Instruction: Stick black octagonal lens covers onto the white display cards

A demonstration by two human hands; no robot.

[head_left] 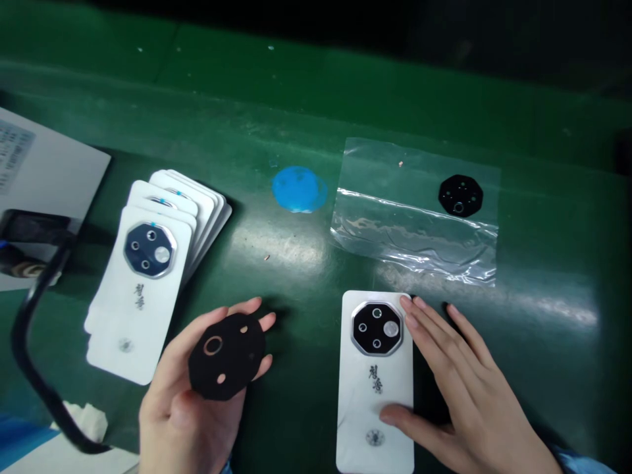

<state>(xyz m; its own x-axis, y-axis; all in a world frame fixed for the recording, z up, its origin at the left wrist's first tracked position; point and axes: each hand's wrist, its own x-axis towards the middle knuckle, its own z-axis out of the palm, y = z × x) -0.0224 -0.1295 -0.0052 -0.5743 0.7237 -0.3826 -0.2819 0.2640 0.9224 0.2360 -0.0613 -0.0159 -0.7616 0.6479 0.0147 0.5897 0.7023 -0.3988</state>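
Panel stack (153,286) at left — 1 panel (365,401) at right, plastic sheet (409,217) behind it.

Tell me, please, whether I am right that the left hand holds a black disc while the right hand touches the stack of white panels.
Not quite: the head view shows the right hand touching the single white panel, not the stack. The left hand does hold a black disc.

Your table (306,276) was green. Directly on it lay your stack of white panels (143,296), one single white panel (375,382), a blue disc (299,189) and a clear plastic sheet (415,210).
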